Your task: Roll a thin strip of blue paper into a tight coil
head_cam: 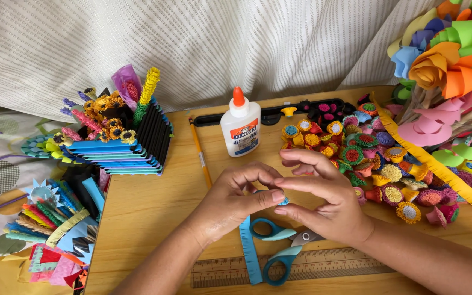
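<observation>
From the head view, both hands meet over the middle of the wooden tabletop: the left hand and right hand are pinched together on a small blue paper coil, with its blue fringed strip trailing down over the blue-handled scissors and the wooden ruler. A white glue bottle stands just behind, beside a pencil, and a heap of finished paper flowers lies to the right. I'd judge the coil could spring loose if either pinch eases, since only fingertips hold it; the trailing strip might also snag on the scissors and tear.
</observation>
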